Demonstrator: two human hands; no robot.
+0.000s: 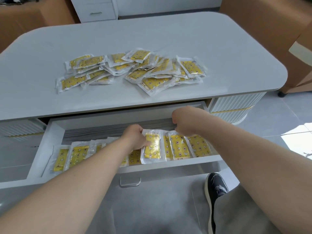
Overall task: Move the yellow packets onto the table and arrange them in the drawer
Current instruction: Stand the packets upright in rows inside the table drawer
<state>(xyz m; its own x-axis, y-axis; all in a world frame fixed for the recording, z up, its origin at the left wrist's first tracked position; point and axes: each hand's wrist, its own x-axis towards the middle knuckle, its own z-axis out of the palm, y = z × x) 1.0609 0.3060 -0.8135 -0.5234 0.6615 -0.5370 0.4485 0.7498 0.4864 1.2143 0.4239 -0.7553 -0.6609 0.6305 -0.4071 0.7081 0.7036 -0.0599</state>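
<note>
Many packets (131, 71) wait beyond the fingers; one drawer (50, 141) row laid; left hand (135, 135) pinches a packet (152, 148); right hand (185, 120) curled, hold unclear.

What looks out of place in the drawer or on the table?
One packet, gripped by the left hand, lies over its neighbours in the drawer. The pile on the table is a loose heap. Nothing looks torn or spilled.

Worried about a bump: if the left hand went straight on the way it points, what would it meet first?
Likely the right hand, which sits across its line. Depth is unclear, so the left hand, gripping a yellow packet, might pass beneath to the drawer's back wall.
</note>
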